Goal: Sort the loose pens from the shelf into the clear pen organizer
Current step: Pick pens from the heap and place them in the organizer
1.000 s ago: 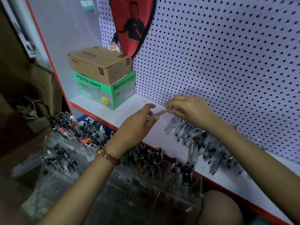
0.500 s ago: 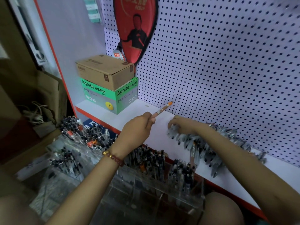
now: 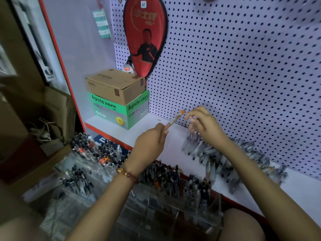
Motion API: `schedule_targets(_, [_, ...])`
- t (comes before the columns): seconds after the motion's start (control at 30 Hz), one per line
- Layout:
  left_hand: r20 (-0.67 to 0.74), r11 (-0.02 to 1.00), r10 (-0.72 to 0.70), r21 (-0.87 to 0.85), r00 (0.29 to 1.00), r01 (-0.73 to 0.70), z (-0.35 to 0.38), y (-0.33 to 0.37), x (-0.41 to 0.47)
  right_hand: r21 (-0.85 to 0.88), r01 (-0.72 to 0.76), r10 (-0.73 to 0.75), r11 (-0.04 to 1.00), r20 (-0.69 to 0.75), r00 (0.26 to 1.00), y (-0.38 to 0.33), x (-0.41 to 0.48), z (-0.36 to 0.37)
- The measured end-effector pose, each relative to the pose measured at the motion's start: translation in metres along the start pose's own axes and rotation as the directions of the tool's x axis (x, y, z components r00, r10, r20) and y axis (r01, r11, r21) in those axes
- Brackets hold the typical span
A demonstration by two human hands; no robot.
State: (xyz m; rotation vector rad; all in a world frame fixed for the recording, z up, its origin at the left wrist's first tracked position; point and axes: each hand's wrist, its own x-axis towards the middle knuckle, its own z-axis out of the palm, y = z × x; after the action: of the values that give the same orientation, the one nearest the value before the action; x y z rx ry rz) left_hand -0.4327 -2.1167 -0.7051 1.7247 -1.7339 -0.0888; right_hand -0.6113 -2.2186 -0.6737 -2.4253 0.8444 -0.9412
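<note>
Orange-tipped pen (image 3: 175, 119) stays pinched in left hand (image 3: 149, 143); right hand (image 3: 205, 126) has lifted off the grey loose pens (image 3: 217, 155), fingers curled, contents unclear.

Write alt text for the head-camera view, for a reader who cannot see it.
The left hand holds an orange-tipped pen above a white shelf; the right hand is over loose pens, with a clear organizer below.

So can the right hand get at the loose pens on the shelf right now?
Probably yes: the right hand hovers just over the pile of loose pens, nothing between them, though its fingers may already pinch something.
</note>
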Motion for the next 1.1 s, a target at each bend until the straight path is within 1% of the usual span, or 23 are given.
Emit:
schedule_targets(0.03, [-0.036, 0.998, 0.057, 0.034, 0.998, -0.055, -0.001, 0.003, -0.002, 0.091, 0.033, -0.025, 0.995, -0.086, 0.996, -0.019, -0.008, -0.001])
schedule_targets(0.07, [-0.077, 0.995, 0.098, 0.026, 0.992, -0.097, -0.002, 0.007, -0.005, 0.134, 0.085, -0.063, 0.987, -0.16, 0.985, -0.036, -0.018, 0.0])
schedule_targets(0.1, [-0.119, 0.992, 0.109, -0.046, 0.987, -0.115, -0.003, 0.01, -0.007, 0.14, 0.143, -0.11, 0.98, -0.221, 0.969, -0.052, -0.026, 0.003])
schedule_targets(0.13, [-0.146, 0.975, 0.088, -0.188, 0.985, -0.115, -0.005, 0.014, -0.01, 0.109, 0.195, -0.16, 0.975, -0.269, 0.95, -0.067, -0.035, 0.008])
schedule_targets(0.17, [-0.152, 0.924, 0.043, -0.37, 0.987, -0.097, -0.009, 0.02, -0.012, 0.056, 0.238, -0.211, 0.97, -0.298, 0.931, -0.08, -0.042, 0.014])
schedule_targets(0.2, [-0.131, 0.836, -0.01, -0.546, 0.991, -0.064, -0.014, 0.026, -0.016, -0.004, 0.278, -0.266, 0.96, -0.307, 0.914, -0.089, -0.047, 0.021])
schedule_targets(0.23, [-0.098, 0.722, -0.06, -0.692, 0.993, -0.024, -0.02, 0.031, -0.021, -0.048, 0.32, -0.32, 0.946, -0.29, 0.902, -0.097, -0.051, 0.029])
schedule_targets(0.3, [-0.022, 0.522, -0.145, -0.851, 0.989, 0.058, -0.031, 0.036, -0.034, -0.069, 0.379, -0.385, 0.923, -0.209, 0.899, -0.106, -0.058, 0.046])
schedule_targets(0.4, [0.042, 0.338, -0.236, -0.933, 0.971, 0.122, -0.045, 0.028, -0.064, -0.053, 0.408, -0.411, 0.912, -0.131, 0.902, -0.12, -0.068, 0.066])
schedule_targets(0.43, [0.071, 0.257, -0.265, -0.956, 0.961, 0.142, -0.05, 0.023, -0.074, -0.061, 0.421, -0.425, 0.905, -0.107, 0.899, -0.126, -0.07, 0.072])
schedule_targets(0.53, [0.162, 0.017, -0.321, -0.984, 0.933, 0.176, -0.061, 0.003, -0.106, -0.155, 0.479, -0.486, 0.864, -0.014, 0.874, -0.149, -0.075, 0.094])
schedule_targets(0.6, [0.208, -0.064, -0.363, -0.978, 0.908, 0.198, -0.072, -0.01, -0.125, -0.218, 0.524, -0.523, 0.823, 0.067, 0.849, -0.164, -0.078, 0.11])
schedule_targets(0.7, [0.225, -0.07, -0.391, -0.974, 0.892, 0.215, -0.092, -0.03, -0.151, -0.281, 0.579, -0.56, 0.765, 0.152, 0.814, -0.18, -0.084, 0.13])
schedule_targets(0.77, [0.202, -0.007, -0.374, -0.977, 0.905, 0.215, -0.105, -0.045, -0.164, -0.269, 0.596, -0.569, 0.757, 0.179, 0.803, -0.189, -0.085, 0.141])
schedule_targets(0.8, [0.169, 0.073, -0.365, -0.975, 0.916, 0.209, -0.109, -0.053, -0.169, -0.235, 0.594, -0.563, 0.769, 0.189, 0.804, -0.193, -0.086, 0.147])
schedule_targets(0.87, [0.07, 0.302, -0.377, -0.933, 0.923, 0.194, -0.114, -0.067, -0.177, -0.09, 0.533, -0.518, 0.842, 0.141, 0.843, -0.201, -0.087, 0.162])
schedule_targets(0.9, [0.018, 0.399, -0.391, -0.897, 0.92, 0.187, -0.116, -0.074, -0.18, 0.022, 0.461, -0.462, 0.887, 0.071, 0.884, -0.204, -0.088, 0.17])
schedule_targets(0.93, [-0.021, 0.468, -0.405, -0.864, 0.914, 0.188, -0.117, -0.082, -0.183, 0.147, 0.354, -0.357, 0.924, -0.012, 0.934, -0.206, -0.088, 0.176])
schedule_targets(0.97, [-0.038, 0.5, -0.419, -0.844, 0.907, 0.195, -0.119, -0.088, -0.186, 0.27, 0.215, -0.205, 0.938, -0.068, 0.977, -0.207, -0.087, 0.182])
schedule_targets(1.0, [-0.036, 0.499, -0.426, -0.843, 0.904, 0.202, -0.121, -0.093, -0.189, 0.384, 0.054, -0.032, 0.922, -0.063, 0.997, -0.208, -0.085, 0.187])
schedule_targets(1.03, [-0.015, 0.479, -0.427, -0.852, 0.904, 0.212, -0.122, -0.098, -0.193, 0.477, -0.121, 0.13, 0.871, 0.013, 0.991, -0.21, -0.081, 0.19])
schedule_targets(1.07, [0.016, 0.453, -0.416, -0.863, 0.909, 0.223, -0.123, -0.103, -0.196, 0.541, -0.268, 0.241, 0.797, 0.123, 0.963, -0.211, -0.078, 0.193])
schedule_targets(1.1, [0.06, 0.442, -0.387, -0.863, 0.92, 0.242, -0.123, -0.106, -0.2, 0.592, -0.36, 0.287, 0.721, 0.217, 0.933, -0.212, -0.076, 0.196])
